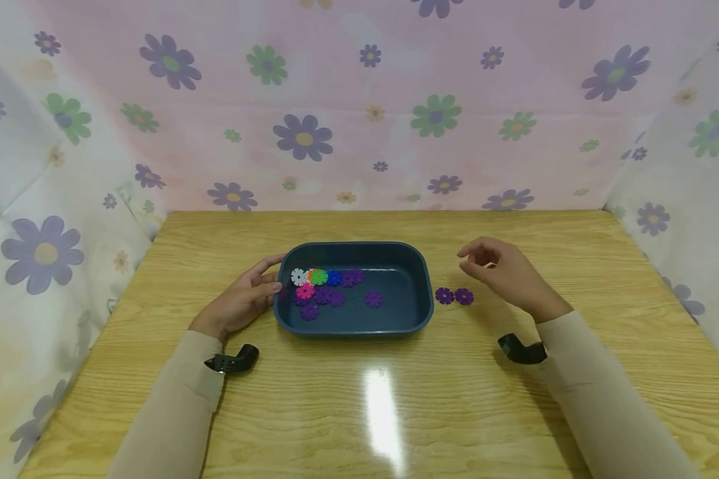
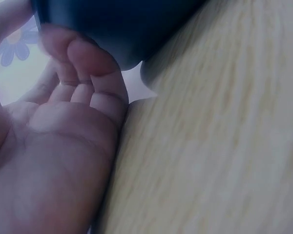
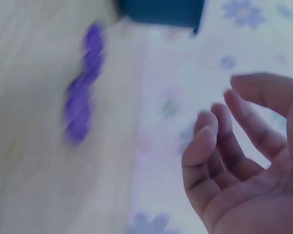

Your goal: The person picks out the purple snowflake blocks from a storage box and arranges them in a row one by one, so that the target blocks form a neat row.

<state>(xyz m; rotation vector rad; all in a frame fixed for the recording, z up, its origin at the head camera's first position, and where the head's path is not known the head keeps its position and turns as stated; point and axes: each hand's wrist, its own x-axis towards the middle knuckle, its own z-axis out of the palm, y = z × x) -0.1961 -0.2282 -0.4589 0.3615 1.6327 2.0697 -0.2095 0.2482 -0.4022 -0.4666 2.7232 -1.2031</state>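
Observation:
A dark blue plastic tray [image 1: 359, 331] sits on the table with several flower-shaped snowflake discs inside, mostly at its left end. Purple, blue [image 1: 333, 278], green [image 1: 319, 277], pink [image 1: 305, 291] and white [image 1: 298, 277] ones show. My left hand [image 1: 244, 299] grips the tray's left end, thumb at the rim and fingers bent against the outer wall. To the right of the tray, two purple discs [image 1: 455, 296] lie side by side on the wood. My right hand [image 1: 503, 269] hovers above and right of them, fingers loosely bent around nothing; in the right wrist view the purple discs [image 3: 83, 85] are blurred.
The wooden table [image 1: 311, 406] reaches back to a flowered pink cloth [image 1: 347, 86], with flowered cloth on both sides. Black wrist devices [image 1: 234, 360] hang at both cuffs. A light reflection lies on the wood in front.

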